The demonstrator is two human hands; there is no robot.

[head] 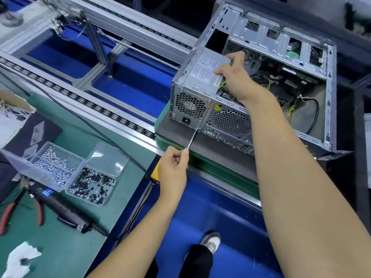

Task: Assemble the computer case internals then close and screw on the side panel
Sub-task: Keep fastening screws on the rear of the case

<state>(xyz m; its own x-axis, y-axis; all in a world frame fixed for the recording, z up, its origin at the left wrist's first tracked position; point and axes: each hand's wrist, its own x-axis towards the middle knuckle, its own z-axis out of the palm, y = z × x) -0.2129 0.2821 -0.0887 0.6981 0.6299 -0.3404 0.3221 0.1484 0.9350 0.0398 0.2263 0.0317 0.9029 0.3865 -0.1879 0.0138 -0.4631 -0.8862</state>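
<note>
Bare, dull-grey sheet-metal computer case (281, 43) with perforated vents.
A thin shiny metal screwdriver shaft (192, 139); clear glossy plastic screw boxes (108, 157); a smooth matt green bench (66, 247) mat; red rubbery plier handles (6, 215).

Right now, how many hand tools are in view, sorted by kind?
Manual screwdriver, in the left hand: 1
Electric screwdriver, on the green mat: 1
Red-handled pliers: 1
Total: 3

Bare forearms (301, 177) — dark trousers (197, 261), grey-white sneaker (210, 240)
</note>
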